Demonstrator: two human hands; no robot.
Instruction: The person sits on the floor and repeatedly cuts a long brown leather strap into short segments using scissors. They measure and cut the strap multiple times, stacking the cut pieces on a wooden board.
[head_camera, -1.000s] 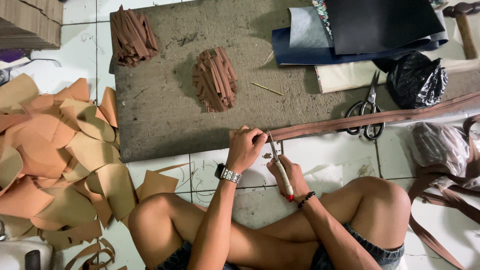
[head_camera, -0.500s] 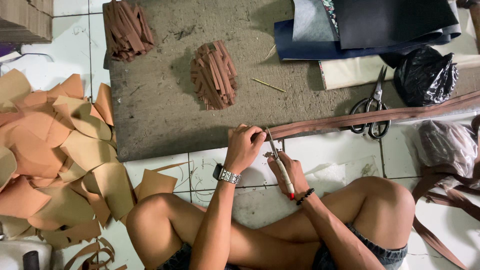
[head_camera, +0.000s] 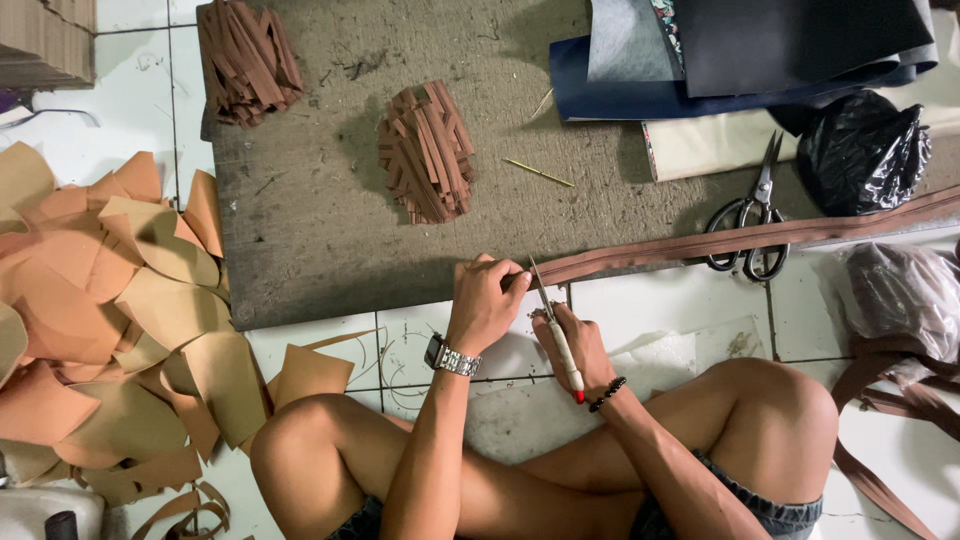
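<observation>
A white tiled floor (head_camera: 640, 300) carried a grey board (head_camera: 330, 210), the person sitting cross-legged at its near edge. The left hand (head_camera: 487, 300) was closed in a pinch on the end of a long brown strap (head_camera: 740, 238), which ran off toward 3 o'clock along the board's edge. The right hand (head_camera: 578, 345) was wrapped around a blade (head_camera: 553, 320) with a white, red-tipped handle, its point set against the strap just beside the left fingers. Against the earlier frames both hands had hardly shifted; only the view had drifted slightly, so the cut looked to be in progress. A pile of cut strips (head_camera: 428, 150) lay at 12 o'clock, scissors (head_camera: 748, 225) at 2 o'clock, tan offcuts (head_camera: 110, 320) at 9 o'clock.
</observation>
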